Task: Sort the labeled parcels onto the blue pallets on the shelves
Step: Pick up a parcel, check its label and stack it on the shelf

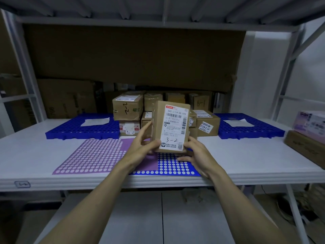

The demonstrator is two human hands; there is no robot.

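I hold a small cardboard parcel [171, 125] upright over the shelf, its white shipping label facing me with "3-2" handwritten on it. My left hand [143, 147] grips its left side and lower corner. My right hand [197, 155] holds its lower right corner. Behind it stands a pile of several labeled parcels [128, 110], one marked "2-2", another "9-1". A blue pallet [73, 128] lies at the left and another blue pallet [263, 131] at the right, each with a white paper slip on top.
A purple dotted mat [91, 155] and a blue dotted mat [172, 166] lie on the white shelf [35, 155] under my hands. Boxes [306, 143] are stacked at the right edge. Large cartons fill the back. A shelf board hangs overhead.
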